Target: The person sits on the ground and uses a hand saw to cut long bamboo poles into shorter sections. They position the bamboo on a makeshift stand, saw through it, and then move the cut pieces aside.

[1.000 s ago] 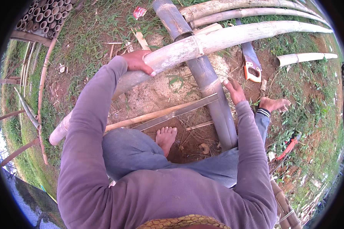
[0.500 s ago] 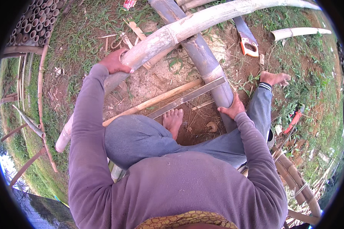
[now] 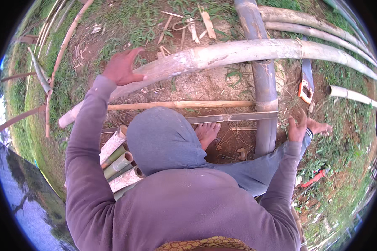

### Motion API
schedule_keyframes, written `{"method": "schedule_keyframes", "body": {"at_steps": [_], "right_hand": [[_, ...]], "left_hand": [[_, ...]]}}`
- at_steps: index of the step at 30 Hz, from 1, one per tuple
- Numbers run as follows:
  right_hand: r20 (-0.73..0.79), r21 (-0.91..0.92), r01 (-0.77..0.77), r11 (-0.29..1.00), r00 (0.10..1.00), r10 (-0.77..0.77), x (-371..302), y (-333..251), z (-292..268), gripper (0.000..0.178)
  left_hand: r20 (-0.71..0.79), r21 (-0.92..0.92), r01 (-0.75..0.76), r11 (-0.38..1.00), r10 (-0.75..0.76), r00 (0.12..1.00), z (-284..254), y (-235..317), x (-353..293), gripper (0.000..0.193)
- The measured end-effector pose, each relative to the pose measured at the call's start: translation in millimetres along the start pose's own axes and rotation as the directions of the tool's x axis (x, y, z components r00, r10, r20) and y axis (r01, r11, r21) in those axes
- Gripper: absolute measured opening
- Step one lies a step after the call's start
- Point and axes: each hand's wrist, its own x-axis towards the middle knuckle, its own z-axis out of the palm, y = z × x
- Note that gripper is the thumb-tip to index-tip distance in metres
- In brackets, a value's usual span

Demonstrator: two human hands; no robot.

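A long pale bamboo pole lies slantwise across a thicker grey bamboo pole. Beside the pale pole, toward its left end, is my left hand, thumb and fingers spread apart. The thumb is at the pole's upper side; whether it touches, I cannot tell. My right hand is raised just right of the grey pole, empty, with its fingers apart. Between my hands lie a round wooden stick and a flat dark strip, whose right end rests over the grey pole.
Right of the grey pole lies a handsaw with an orange and white handle. Cut bamboo pieces are stacked by my left knee. More bamboo poles lie at the far right. A red-handled tool rests in grass.
My right hand has come off the grey pole and moved right. The left hand has loosened its grip on the pale pole. The view has swung, so the poles appear farther right.
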Motion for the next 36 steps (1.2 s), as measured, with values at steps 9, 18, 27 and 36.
{"method": "schedule_keyframes", "body": {"at_steps": [9, 18, 27, 36], "right_hand": [[0.562, 0.77, -0.596, 0.227, 0.802, 0.202, 73.7, -166.1, 226.0, 0.102], [0.651, 0.707, -0.675, 0.21, 0.737, 0.181, 23.3, -211.1, 268.3, 0.089], [0.894, 0.328, -0.472, 0.818, 0.435, -0.107, -57.9, -251.8, 304.2, 0.078], [0.85, -0.467, 0.777, 0.423, 0.527, -0.029, -104.6, -131.4, 205.9, 0.078]], "left_hand": [[-0.14, -0.078, -0.23, 0.97, 0.218, 0.966, 80.7, 148.1, 105.3, 0.1], [-0.018, -0.152, -0.18, 0.972, 0.179, 0.984, 50.6, 95.3, 48.1, 0.097], [-0.1, 0.015, 0.101, 0.995, -0.099, 0.99, 66.7, -67.0, -25.6, 0.098], [-0.109, -0.023, 0.419, 0.908, -0.419, 0.901, 126.2, -84.3, -81.2, 0.098]]}}
